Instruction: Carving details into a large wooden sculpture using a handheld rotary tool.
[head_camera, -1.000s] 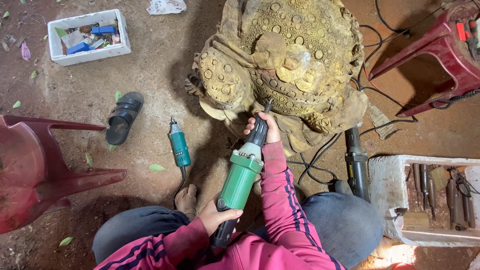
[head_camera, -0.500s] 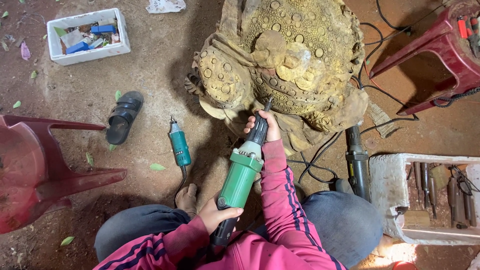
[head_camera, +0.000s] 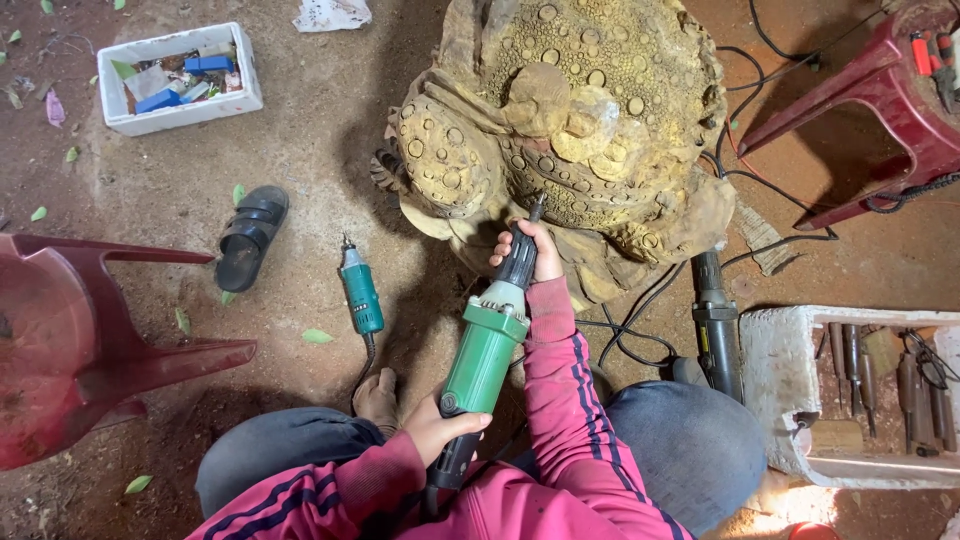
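Head view shows the green die grinder (head_camera: 485, 355) held with two closed grips, left hand (head_camera: 440, 428) at the rear body and right hand (head_camera: 528, 252) near the nose to steady its bit against the carved wooden toad (head_camera: 570, 130) standing on the earth floor (head_camera: 300, 130).

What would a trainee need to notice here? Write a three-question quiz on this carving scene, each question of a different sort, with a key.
1. True or false: both hands grip the green die grinder.
2. Which tool lies idle on the ground beside the black sandal?
A. a hammer
B. a small teal rotary tool
C. a saw
3. Fill in: the grinder's tip points at the ____ sculpture.

Key
1. True: the right hand holds the black nose and the left hand holds the rear.
2. B, the small teal rotary tool.
3. Wooden: the bumpy wooden sculpture.
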